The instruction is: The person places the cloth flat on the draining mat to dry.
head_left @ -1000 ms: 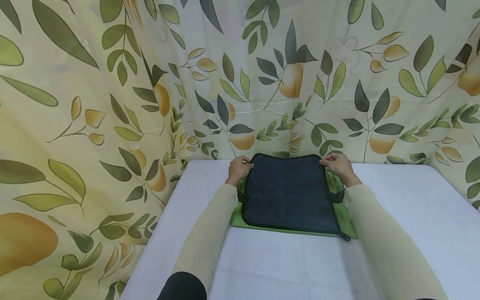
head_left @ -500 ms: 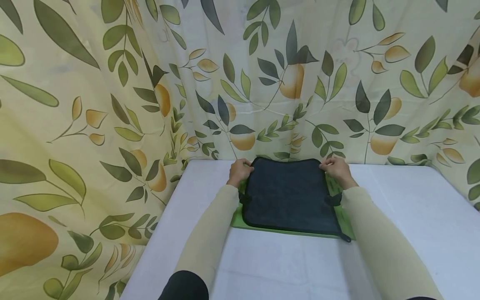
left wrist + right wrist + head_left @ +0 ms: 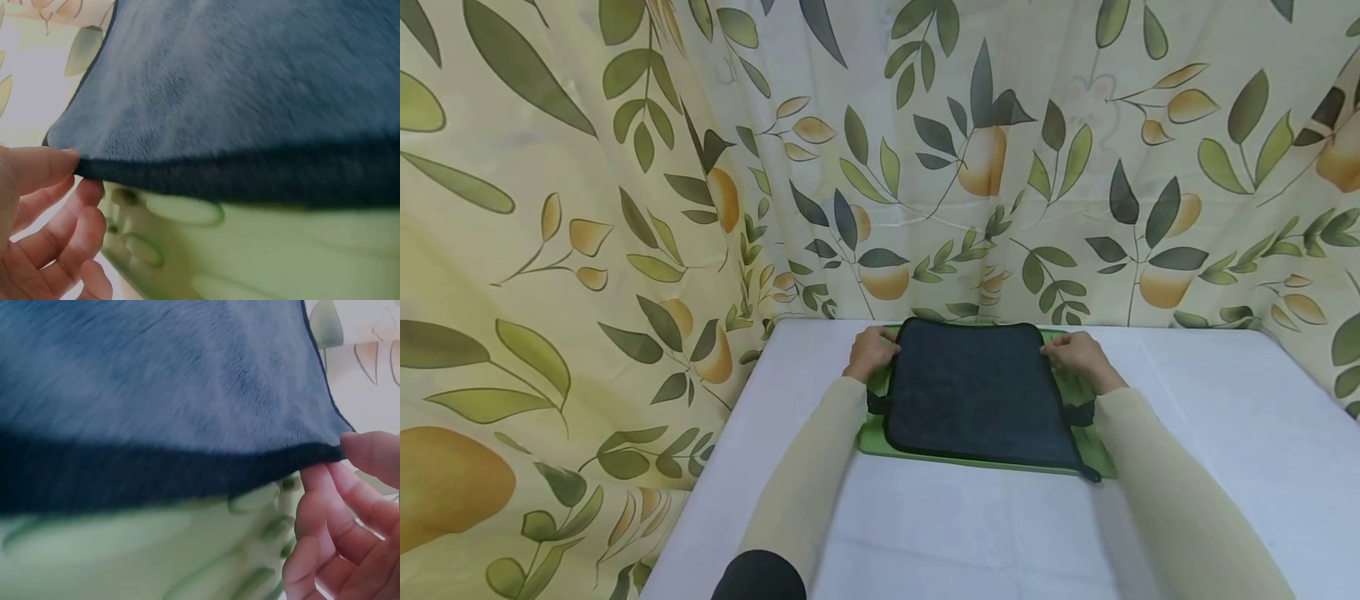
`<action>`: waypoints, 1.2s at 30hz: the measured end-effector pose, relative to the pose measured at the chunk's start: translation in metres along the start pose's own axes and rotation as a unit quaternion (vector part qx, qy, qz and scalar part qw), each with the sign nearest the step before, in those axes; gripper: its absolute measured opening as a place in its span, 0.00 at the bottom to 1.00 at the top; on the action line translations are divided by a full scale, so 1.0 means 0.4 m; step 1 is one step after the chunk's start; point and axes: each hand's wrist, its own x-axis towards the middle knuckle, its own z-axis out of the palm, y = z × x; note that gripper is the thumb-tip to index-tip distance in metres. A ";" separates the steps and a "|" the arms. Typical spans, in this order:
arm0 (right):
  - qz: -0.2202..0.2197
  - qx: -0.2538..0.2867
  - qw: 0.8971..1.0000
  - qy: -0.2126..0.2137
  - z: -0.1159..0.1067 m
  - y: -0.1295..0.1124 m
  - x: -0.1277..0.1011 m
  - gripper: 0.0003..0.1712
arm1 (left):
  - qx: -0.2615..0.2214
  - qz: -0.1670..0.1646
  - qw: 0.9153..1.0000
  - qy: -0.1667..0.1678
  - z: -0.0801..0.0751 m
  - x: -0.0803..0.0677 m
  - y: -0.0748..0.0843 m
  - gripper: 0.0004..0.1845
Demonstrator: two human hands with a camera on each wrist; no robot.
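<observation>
A dark blue plush towel (image 3: 977, 396) with a black bound edge lies over a green mat (image 3: 871, 439), which has oval raised or cut shapes. My left hand (image 3: 872, 353) pinches the towel's left edge near its far corner. In the left wrist view, the left thumb (image 3: 47, 167) lies on top of the black edge, with the fingers under it. Opposite, my right hand (image 3: 1078, 358) pinches the right edge near the other far corner. The right wrist view shows the towel's edge (image 3: 250, 472) raised over the green mat. A small loop (image 3: 1089, 473) sticks out at the near right corner.
A white cloth covers the table (image 3: 940, 533) all around the mat. Close behind its far edge hangs a curtain (image 3: 880, 183) printed with leaves and fruit, and it also runs along the left side.
Both hands have come slightly nearer and lower with the towel's far edge. More of the green mat now shows behind the towel and beside its far corners.
</observation>
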 end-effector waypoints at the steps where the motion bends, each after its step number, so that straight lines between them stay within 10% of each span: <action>1: -0.002 0.000 1.000 -0.002 0.000 0.000 -0.005 0.19 | 0.001 0.003 1.000 -0.003 -0.001 -0.001 -0.004 0.13; 36: 0.012 -0.019 0.997 -0.068 0.026 0.012 -0.165 0.16 | 0.031 0.050 0.996 -0.065 -0.017 -0.129 -0.050 0.18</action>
